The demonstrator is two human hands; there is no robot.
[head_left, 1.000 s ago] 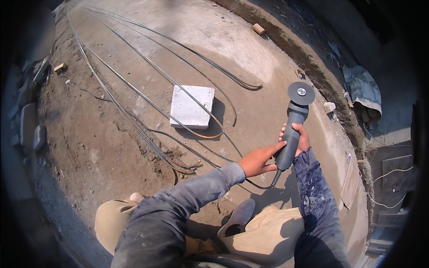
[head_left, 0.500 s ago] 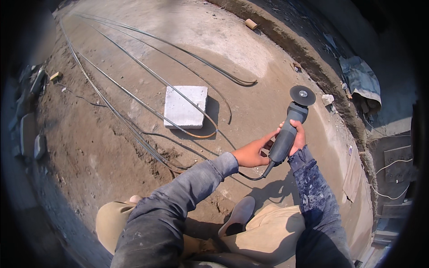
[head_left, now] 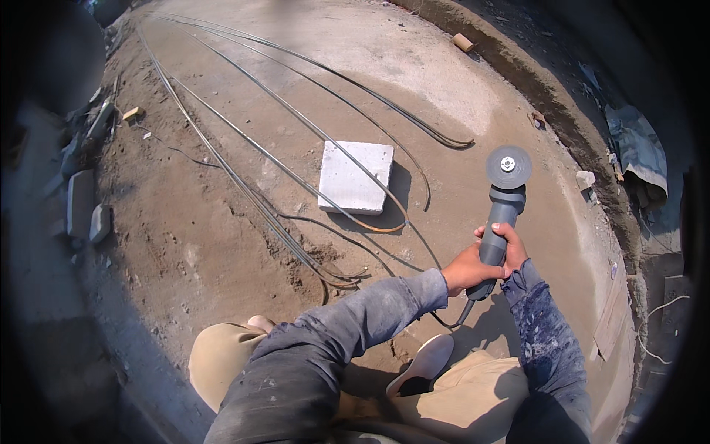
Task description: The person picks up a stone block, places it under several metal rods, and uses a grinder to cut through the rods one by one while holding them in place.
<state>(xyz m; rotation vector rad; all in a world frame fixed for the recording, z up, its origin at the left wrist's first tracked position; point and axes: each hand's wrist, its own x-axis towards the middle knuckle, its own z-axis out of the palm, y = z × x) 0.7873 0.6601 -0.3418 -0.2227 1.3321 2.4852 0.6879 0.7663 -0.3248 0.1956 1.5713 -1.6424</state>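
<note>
An angle grinder (head_left: 488, 251) with a dark grey body is held up in front of me, its cutting disc (head_left: 521, 172) at the far end and its flat face toward me. My right hand (head_left: 515, 250) wraps round the body from the right side. Lower down, my left hand (head_left: 466, 269) grips the rear part of the same body, touching the right. Its black power cord (head_left: 464, 314) hangs from the rear end and loops leftward behind my left sleeve. Ahead and to the left, a white square block (head_left: 353, 166) lies on the ground, with bent metal rods (head_left: 293, 117) across it.
More long rods (head_left: 214, 154) stretch away over the dirt on the left. A dark cable (head_left: 347, 231) runs toward my left forearm. Broken blocks (head_left: 80, 201) stand at the far left. A raised edge (head_left: 518, 66) with rubble and a crumpled sheet (head_left: 637, 148) borders the right.
My left hand has closed round the grinder's rear body, where its fingers were looser before. The grinder has turned more upright, its disc facing me more. The view has shifted left.
</note>
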